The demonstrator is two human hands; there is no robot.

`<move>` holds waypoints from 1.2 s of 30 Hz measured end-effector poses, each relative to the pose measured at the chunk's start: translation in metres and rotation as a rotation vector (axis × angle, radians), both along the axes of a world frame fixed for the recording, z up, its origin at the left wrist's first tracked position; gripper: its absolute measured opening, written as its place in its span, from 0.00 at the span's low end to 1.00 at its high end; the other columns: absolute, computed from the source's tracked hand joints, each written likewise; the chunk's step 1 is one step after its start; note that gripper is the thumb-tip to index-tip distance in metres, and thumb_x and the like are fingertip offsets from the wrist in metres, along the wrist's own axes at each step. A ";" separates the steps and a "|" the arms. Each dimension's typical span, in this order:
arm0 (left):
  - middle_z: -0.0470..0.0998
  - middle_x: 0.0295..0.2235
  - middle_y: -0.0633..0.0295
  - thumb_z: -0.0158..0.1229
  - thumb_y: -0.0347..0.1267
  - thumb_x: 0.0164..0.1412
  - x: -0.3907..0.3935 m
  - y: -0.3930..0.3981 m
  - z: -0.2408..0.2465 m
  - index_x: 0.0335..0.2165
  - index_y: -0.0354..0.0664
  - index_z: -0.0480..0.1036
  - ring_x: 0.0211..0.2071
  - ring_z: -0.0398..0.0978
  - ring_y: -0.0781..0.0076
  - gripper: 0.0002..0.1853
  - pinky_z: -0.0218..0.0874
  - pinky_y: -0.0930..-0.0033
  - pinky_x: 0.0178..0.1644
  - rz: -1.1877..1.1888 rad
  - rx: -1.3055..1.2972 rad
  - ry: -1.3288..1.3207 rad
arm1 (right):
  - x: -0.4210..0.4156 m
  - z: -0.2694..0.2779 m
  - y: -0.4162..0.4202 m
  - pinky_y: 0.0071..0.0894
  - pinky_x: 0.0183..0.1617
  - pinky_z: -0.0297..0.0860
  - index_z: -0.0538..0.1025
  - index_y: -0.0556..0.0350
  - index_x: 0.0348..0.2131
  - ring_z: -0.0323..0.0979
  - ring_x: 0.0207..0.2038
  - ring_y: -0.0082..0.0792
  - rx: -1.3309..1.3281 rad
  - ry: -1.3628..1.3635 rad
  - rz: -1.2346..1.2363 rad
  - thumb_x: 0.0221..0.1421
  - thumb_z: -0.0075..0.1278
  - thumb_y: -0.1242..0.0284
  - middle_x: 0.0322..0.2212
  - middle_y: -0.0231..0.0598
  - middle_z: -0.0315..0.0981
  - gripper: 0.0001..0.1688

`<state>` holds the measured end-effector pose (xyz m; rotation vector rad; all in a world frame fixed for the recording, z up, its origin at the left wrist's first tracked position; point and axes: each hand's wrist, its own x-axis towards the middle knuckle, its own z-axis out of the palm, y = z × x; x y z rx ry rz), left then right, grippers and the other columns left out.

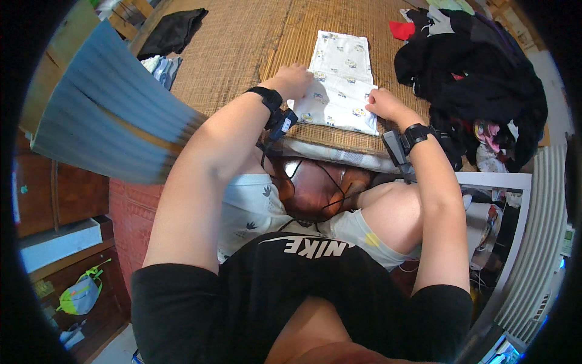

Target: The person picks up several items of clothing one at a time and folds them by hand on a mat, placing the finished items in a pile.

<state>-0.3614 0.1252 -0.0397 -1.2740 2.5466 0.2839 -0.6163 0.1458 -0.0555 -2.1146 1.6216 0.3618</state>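
Note:
A white cloth [338, 98] printed with small cartoon figures lies on the woven mat in front of me. Its near part is wider than its far part, and a crease or layer edge crosses it. At its left edge, my left hand [294, 82] has curled fingers gripping the fabric, partly hidden by the hand itself. My right hand [386, 104] pinches the opposite edge between thumb and fingers. Black straps with small devices are worn on both wrists.
The woven mat [227, 59] covers a bed-like surface. Dark clothes [468, 77] are heaped at right, with a red piece [402, 30] beside them. Black folded fabric [175, 32] and a small clothes stack [166, 70] lie at left. A blue curtain [113, 113] hangs near my left arm.

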 end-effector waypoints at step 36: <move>0.72 0.27 0.55 0.45 0.23 0.32 0.003 -0.008 0.060 0.33 0.32 0.68 0.29 0.69 0.67 0.21 0.59 0.67 0.33 0.074 0.662 0.157 | 0.002 0.052 0.011 0.22 0.27 0.62 0.72 0.60 0.27 0.64 0.22 0.20 0.412 -0.565 -0.035 0.46 0.42 0.71 0.20 0.31 0.69 0.11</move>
